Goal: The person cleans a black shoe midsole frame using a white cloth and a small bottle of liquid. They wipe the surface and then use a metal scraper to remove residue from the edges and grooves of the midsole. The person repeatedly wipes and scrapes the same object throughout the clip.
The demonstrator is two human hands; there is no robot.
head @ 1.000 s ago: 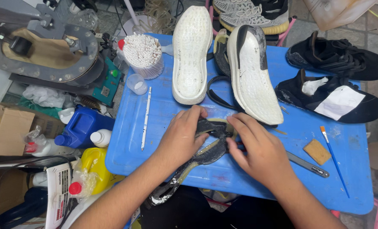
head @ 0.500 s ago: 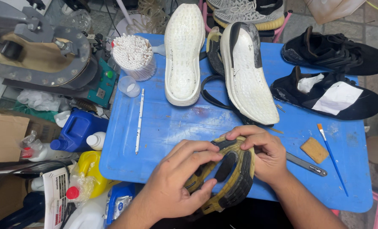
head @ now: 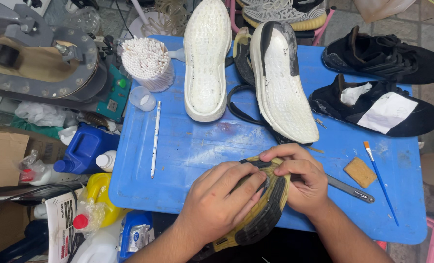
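Observation:
Both my hands grip a black and yellowed rubber outsole (head: 263, 214) at the near edge of the blue plastic table (head: 187, 146). My left hand (head: 219, 202) wraps over its left side, with the fingers pressing on the rubber. My right hand (head: 299, 178) pinches its upper end, thumb and fingers curled over the edge. The outsole is bent and stands tilted toward me. Its lower end hangs off the table.
Two white soles (head: 207, 58) (head: 282, 83) lie upside down at the table's far side, with black shoe uppers (head: 377, 104) at right. A cup of cotton swabs (head: 147, 63), a white stick (head: 155, 139), a metal tool (head: 351, 189), a sponge (head: 359, 171) and a brush (head: 380, 180) lie around. Bottles crowd the floor at left.
The outsole has been lifted from lying flat and now stands bent between my hands. My left hand slid further over it; my right hand closed on its top end.

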